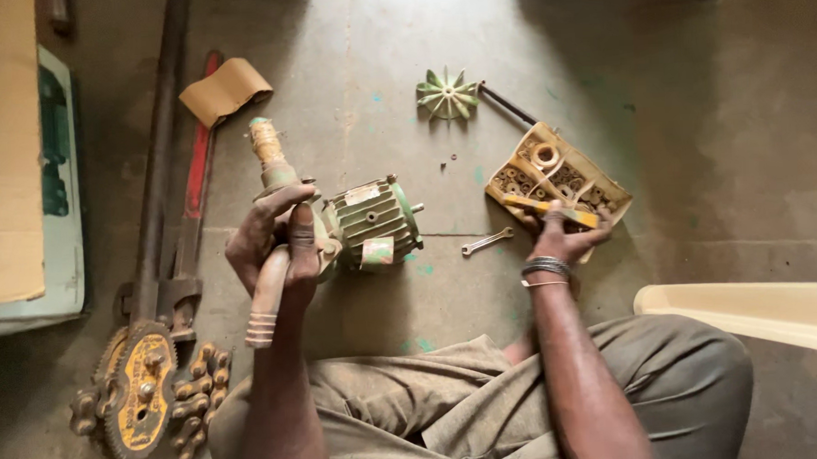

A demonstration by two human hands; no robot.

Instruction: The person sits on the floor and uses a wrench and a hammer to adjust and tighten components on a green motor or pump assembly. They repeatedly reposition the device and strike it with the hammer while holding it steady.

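The left hand is clamped around the pipe fitting of a green pump motor lying on the floor. Right of the motor, past a small spanner, the right hand grips a yellow-handled tool over a tray of small parts.

motor: green, ribbed | fan: green | spanner: silver | trousers: olive
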